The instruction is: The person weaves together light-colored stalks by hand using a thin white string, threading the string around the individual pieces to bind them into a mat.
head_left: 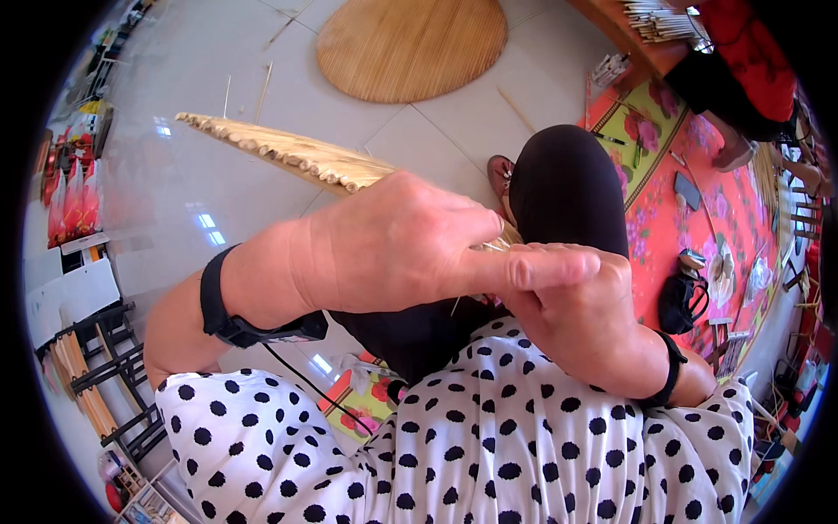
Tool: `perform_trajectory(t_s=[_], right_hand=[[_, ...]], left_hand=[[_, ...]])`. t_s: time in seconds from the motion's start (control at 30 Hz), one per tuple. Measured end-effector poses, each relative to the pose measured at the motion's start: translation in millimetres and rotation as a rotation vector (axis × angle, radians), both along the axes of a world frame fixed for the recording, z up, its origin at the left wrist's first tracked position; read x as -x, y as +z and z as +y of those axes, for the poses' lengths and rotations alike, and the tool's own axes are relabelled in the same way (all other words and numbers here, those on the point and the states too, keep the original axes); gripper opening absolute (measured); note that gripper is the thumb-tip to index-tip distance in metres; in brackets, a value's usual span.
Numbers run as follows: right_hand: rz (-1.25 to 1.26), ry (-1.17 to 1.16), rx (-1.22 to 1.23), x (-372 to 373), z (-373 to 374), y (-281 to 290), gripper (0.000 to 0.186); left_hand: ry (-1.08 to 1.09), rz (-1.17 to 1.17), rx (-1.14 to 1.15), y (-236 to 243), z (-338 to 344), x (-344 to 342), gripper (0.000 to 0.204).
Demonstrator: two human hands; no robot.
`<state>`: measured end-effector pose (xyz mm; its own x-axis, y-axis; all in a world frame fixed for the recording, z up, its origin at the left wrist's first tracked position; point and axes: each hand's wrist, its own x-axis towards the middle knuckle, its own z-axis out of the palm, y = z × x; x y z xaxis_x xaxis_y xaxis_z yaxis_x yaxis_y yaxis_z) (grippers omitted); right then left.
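A stiff, pale panel of reed-like stalks (pixel 288 153) laid side by side slants up to the left, its cut stalk ends along the near edge. My left hand (pixel 401 249) is closed on the panel's near end, and its thumb reaches across to my right hand. My right hand (pixel 580 319) is pressed against the left one, fingers curled under. A few straw-coloured strands (pixel 506 236) show between the hands; what the right fingers pinch is hidden. Black bands circle both wrists, and a cable runs from the left one.
Beyond my knee (pixel 567 188), a round mat of stalks (pixel 410 48) lies on the tiled floor. On the right is a red floral sheet (pixel 655 236) with a black bag (pixel 683 301). Another person (pixel 751 70) sits at the upper right. A black rack (pixel 109 375) stands at left.
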<state>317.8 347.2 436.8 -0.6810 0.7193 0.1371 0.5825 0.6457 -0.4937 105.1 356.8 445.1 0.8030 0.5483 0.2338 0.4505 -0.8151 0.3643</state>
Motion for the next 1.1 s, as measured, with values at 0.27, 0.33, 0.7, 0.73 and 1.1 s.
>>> perform_trajectory(t_s=[0.27,0.33,0.7,0.73,1.1], right_hand=[[0.082,0.011,-0.011,1,10,-2,0.027],[0.066,-0.011,-0.015,0,11,-4,0.028],[0.11,-0.018,-0.01,-6,-3,-13,0.021],[0.11,-0.017,-0.007,-8,-2,-13,0.021],[0.098,-0.092,0.037,-5,4,-11,0.029]], left_hand=[[0.357,-0.236,-0.143,32,-16,17,0.053],[0.513,-0.308,-0.033,39,-34,27,0.04],[0.501,-1.727,0.892,-23,-111,6,0.029],[0.609,-1.653,0.85,-21,-115,3,0.031],[1.029,-1.365,0.677,7,-133,-20,0.047]])
